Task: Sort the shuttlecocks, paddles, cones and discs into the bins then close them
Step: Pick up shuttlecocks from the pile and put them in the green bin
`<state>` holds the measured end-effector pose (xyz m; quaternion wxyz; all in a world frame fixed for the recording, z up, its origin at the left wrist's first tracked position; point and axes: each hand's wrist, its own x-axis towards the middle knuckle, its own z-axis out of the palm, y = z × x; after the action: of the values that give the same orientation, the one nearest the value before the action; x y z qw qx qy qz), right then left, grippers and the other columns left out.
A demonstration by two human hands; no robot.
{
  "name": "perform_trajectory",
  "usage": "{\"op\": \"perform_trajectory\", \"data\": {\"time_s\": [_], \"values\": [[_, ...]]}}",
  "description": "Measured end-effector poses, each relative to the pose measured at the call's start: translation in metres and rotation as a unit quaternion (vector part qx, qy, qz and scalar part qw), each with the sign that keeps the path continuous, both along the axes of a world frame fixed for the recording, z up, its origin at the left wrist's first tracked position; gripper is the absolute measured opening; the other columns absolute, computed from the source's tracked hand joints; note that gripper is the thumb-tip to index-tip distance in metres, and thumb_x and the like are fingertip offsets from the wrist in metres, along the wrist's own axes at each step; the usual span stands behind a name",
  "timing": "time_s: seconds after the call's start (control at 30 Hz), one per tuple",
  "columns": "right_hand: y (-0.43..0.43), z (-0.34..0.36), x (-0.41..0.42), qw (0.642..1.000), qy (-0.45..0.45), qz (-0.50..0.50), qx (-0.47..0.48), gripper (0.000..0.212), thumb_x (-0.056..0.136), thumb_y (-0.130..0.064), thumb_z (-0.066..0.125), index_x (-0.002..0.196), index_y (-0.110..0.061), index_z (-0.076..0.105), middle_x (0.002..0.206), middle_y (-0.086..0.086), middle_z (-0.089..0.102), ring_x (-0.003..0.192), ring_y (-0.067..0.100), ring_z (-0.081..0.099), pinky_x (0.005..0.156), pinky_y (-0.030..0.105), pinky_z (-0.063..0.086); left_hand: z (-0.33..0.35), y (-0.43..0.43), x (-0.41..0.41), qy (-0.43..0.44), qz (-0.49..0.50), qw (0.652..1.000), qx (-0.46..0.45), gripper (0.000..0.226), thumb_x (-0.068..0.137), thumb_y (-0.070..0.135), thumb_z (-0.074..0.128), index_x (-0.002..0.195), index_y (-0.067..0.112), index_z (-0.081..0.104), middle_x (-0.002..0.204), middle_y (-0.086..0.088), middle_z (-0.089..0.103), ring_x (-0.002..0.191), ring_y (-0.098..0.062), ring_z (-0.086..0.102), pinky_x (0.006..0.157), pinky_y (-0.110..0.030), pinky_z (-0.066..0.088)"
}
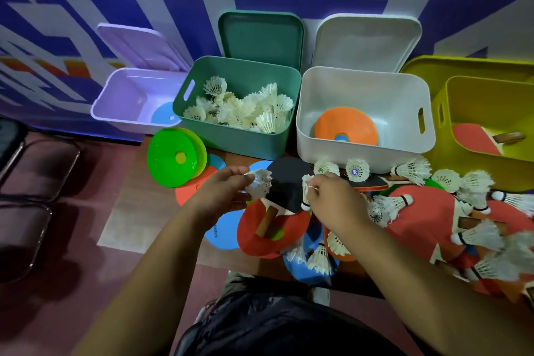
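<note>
- Flanking the green bin (239, 139), lids up: lilac bin (121, 104) left, white bin (364, 150) and yellow bin (474, 101) right.
- Black paddle (284, 182) lies just before it, between both hands.
- Left hand (222, 191) grips a shuttlecock (261, 182) before it.
- Right hand (332, 199), front-right of it, pinches a second shuttlecock (305, 193).

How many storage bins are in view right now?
4, in a row: lilac bin far left, green bin beside it, white bin next, yellow bin far right, partly cut off at the edge.
</note>
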<state>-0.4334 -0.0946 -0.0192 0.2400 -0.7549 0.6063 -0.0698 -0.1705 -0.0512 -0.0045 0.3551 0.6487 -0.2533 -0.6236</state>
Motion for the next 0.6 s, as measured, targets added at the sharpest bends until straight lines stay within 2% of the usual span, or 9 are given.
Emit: {"op": "perform_trajectory", "data": {"time_s": [0.1, 0.23, 0.37, 0.5, 0.6], "values": [[-0.014, 0.013, 0.017, 0.997, -0.079, 0.011, -0.024, 0.017, 0.097, -0.027, 0.061, 0.104, -0.022, 0.075, 0.106, 0.0, 0.065, 0.094, 0.024, 0.065, 0.08, 0.043, 0.057, 0.004, -0.008, 0.016, 0.006, 0.019, 1.0, -0.005, 0.027, 0.098, 0.031, 0.072, 0.122, 0.019, 0.068, 0.106, -0.016, 0.071, 0.089, -0.031, 0.073, 0.079, -0.039, 0.059], [-0.039, 0.032, 0.044, 0.988, -0.135, 0.039, -0.058, 0.011, 0.098, -0.024, 0.064, 0.1, -0.021, 0.075, 0.1, -0.003, 0.063, 0.089, 0.018, 0.061, 0.076, 0.038, 0.053, 0.017, -0.023, 0.039, 0.015, 0.041, 0.999, -0.022, 0.033, 0.097, 0.036, 0.072, 0.126, 0.022, 0.07, 0.124, -0.023, 0.069, 0.102, -0.034, 0.075, 0.083, -0.041, 0.06], [-0.066, 0.049, 0.071, 0.982, -0.161, 0.042, -0.087, 0.012, 0.1, -0.021, 0.064, 0.104, -0.022, 0.076, 0.097, -0.009, 0.059, 0.086, 0.009, 0.055, 0.075, 0.03, 0.044, 0.039, -0.045, 0.064, 0.022, 0.069, 0.995, -0.063, 0.034, 0.095, 0.037, 0.074, 0.126, 0.023, 0.069, 0.108, -0.012, 0.065, 0.096, -0.03, 0.076, 0.081, -0.04, 0.057], [-0.088, 0.057, 0.095, 0.981, -0.173, 0.026, -0.08, 0.016, 0.1, -0.021, 0.064, 0.109, -0.021, 0.077, 0.1, -0.009, 0.061, 0.085, 0.011, 0.059, 0.079, 0.032, 0.05, 0.06, -0.076, 0.092, 0.011, 0.108, 0.989, -0.102, 0.021, 0.099, 0.034, 0.071, 0.119, 0.027, 0.07, 0.094, -0.004, 0.059, 0.086, -0.027, 0.075, 0.076, -0.039, 0.06], [-0.099, 0.058, 0.109, 0.981, -0.171, 0.02, -0.087, 0.015, 0.099, -0.021, 0.066, 0.108, -0.02, 0.077, 0.099, -0.009, 0.061, 0.083, 0.012, 0.06, 0.079, 0.032, 0.051, 0.072, -0.102, 0.112, 0.011, 0.107, 0.99, -0.091, 0.022, 0.102, 0.038, 0.064, 0.123, 0.029, 0.065, 0.099, -0.002, 0.072, 0.089, -0.028, 0.077, 0.081, -0.044, 0.063]]}}
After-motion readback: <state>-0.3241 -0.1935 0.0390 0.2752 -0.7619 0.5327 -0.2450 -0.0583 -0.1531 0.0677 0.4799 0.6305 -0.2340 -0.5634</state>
